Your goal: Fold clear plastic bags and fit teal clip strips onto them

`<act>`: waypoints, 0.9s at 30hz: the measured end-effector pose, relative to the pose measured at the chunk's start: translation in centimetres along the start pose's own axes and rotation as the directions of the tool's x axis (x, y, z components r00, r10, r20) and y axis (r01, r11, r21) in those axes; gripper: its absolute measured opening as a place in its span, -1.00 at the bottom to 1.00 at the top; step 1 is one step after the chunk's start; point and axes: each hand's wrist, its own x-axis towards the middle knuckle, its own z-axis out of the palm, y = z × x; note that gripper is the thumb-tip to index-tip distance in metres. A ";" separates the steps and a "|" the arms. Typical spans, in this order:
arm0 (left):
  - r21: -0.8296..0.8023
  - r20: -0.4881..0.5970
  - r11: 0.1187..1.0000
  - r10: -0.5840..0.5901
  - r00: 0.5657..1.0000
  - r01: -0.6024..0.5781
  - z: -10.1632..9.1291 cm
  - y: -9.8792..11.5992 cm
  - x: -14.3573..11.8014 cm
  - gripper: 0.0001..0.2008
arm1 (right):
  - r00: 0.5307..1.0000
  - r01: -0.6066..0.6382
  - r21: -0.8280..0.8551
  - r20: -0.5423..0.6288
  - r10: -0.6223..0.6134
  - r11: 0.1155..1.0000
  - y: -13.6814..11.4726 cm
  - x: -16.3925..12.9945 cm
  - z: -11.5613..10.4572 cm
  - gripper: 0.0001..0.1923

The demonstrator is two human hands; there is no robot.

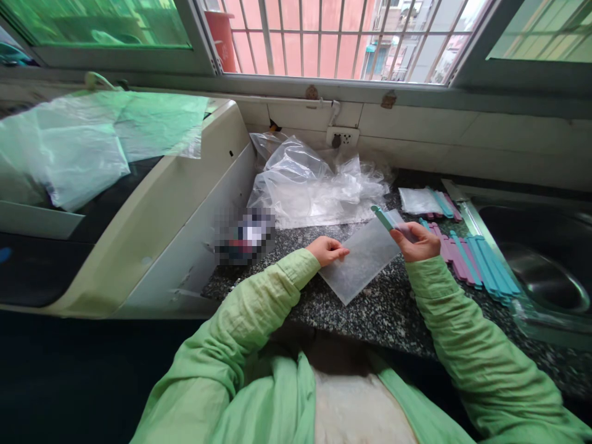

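Above the speckled counter (314, 308), a frosted translucent plastic bag (361, 265) is held tilted between both hands. My left hand (327, 251) pinches its left edge between thumb and fingers. At the bag's upper right, my right hand (419, 242) is closed around a green flat plastic strip (382, 217), whose rounded end sticks out past the fingers. The bag's top corner lies against that hand too. Just right of it, a row of teal strips (493, 265) and mauve strips (457, 259) lies on the counter.
Crumpled clear plastic bags (309, 185) lie against the tiled wall, below a socket (343, 137). A small white packet (416, 201) rests beside more strips. The metal sink (546, 277) is at right, a washing machine (185, 203) at left. A blurred-out object (245, 237) sits between.
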 end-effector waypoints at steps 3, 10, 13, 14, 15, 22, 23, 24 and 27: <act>0.009 -0.003 1.000 -0.007 1.000 0.007 0.1 -0.1 0.1 -0.70 | 1.000 0.023 -0.016 0.001 -0.023 1.000 0.1 0.1 0.0 -0.74; 0.002 0.004 1.000 -0.003 1.000 0.003 -0.1 0.0 0.0 -0.66 | 1.000 0.029 -0.032 0.001 -0.029 0.999 0.0 0.3 -0.3 -0.74; 0.009 0.017 1.000 -0.026 1.000 0.026 -0.3 0.1 -0.2 -0.67 | 1.000 -0.009 -0.020 -0.030 0.008 1.000 0.0 0.6 -0.6 -0.76; 0.005 0.022 1.000 -0.029 0.999 0.029 -0.3 0.1 -0.2 -0.67 | 0.999 -0.025 -0.017 -0.044 0.024 1.000 0.0 0.7 -0.7 -0.77; -0.003 0.026 1.000 -0.029 0.999 0.029 -0.3 0.1 -0.2 -0.67 | 0.997 -0.042 -0.017 -0.058 0.041 0.999 0.1 0.8 -0.9 -0.76; -0.066 -0.028 0.997 -0.043 0.999 0.041 -0.2 -0.3 0.1 -0.66 | 0.990 -0.097 -0.023 -0.103 0.094 0.995 0.6 1.3 -1.3 -0.69; -0.063 -0.037 0.997 -0.042 0.998 0.039 -0.2 -0.4 0.2 -0.66 | 0.991 -0.091 -0.025 -0.105 0.088 0.996 0.6 1.3 -1.2 -0.69; -0.058 -0.042 0.998 -0.039 0.998 0.037 -0.3 -0.5 0.2 -0.66 | 0.991 -0.086 -0.028 -0.108 0.082 0.996 0.7 1.3 -1.2 -0.69; -0.051 -0.073 0.998 -0.038 0.997 0.034 -0.4 -0.6 0.4 -0.68 | 0.990 -0.082 -0.031 -0.117 0.078 0.996 0.8 1.3 -1.1 -0.68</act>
